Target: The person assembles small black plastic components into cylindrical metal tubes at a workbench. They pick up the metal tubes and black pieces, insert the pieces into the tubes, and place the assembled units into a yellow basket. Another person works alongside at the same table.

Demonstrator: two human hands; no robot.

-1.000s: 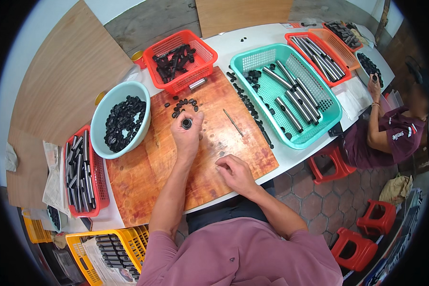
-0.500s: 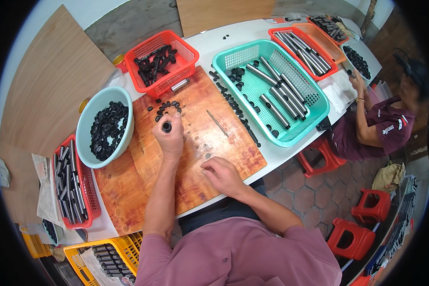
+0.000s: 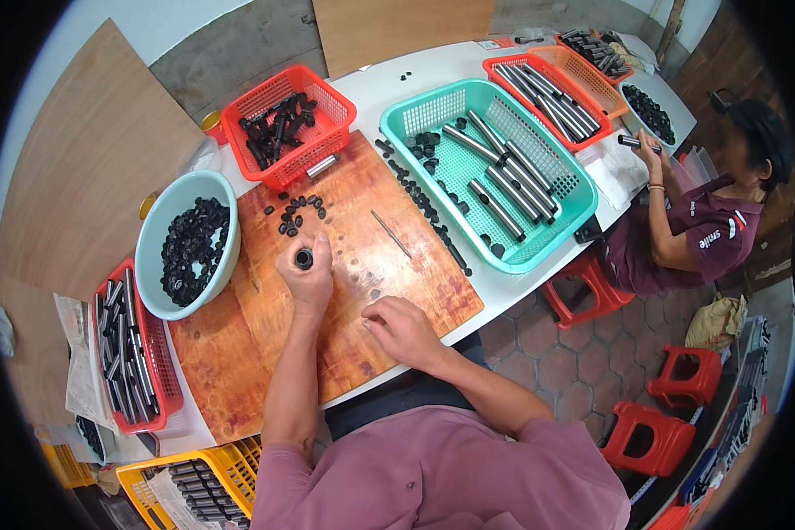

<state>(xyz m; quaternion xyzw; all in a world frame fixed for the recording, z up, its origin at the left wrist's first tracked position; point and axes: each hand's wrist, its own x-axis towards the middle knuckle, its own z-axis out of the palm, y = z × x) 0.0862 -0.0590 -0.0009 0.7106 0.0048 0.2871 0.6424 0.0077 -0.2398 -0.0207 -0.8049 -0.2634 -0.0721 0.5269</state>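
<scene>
My left hand (image 3: pixel 311 281) is wrapped round a dark tube, whose round black open end (image 3: pixel 304 258) points up out of the fist. Over the near right part of the wooden board (image 3: pixel 327 380) rests my right hand (image 3: pixel 405 332), fingers curled and pressed together; what they hold, if anything, is hidden. Just beyond the left fist lies a loose cluster of small black caps (image 3: pixel 293 215). A thin metal rod (image 3: pixel 391 234) lies on the board between the hands and the green basket. One short silver tube (image 3: pixel 322 166) lies by the red basket.
A pale blue basin (image 3: pixel 231 252) of black caps stands left. Red baskets (image 3: pixel 331 132) (image 3: pixel 163 389) hold black parts and tubes. The green basket (image 3: pixel 539 261) holds silver tubes and caps. A row of black caps (image 3: pixel 428 208) runs beside it. At right, a seated co-worker (image 3: pixel 680 212) holds a tube.
My left hand has moved slightly nearer with the tube, leaving more of the cap cluster showing. The right hand stays curled. The co-worker has raised a tube into clear sight.
</scene>
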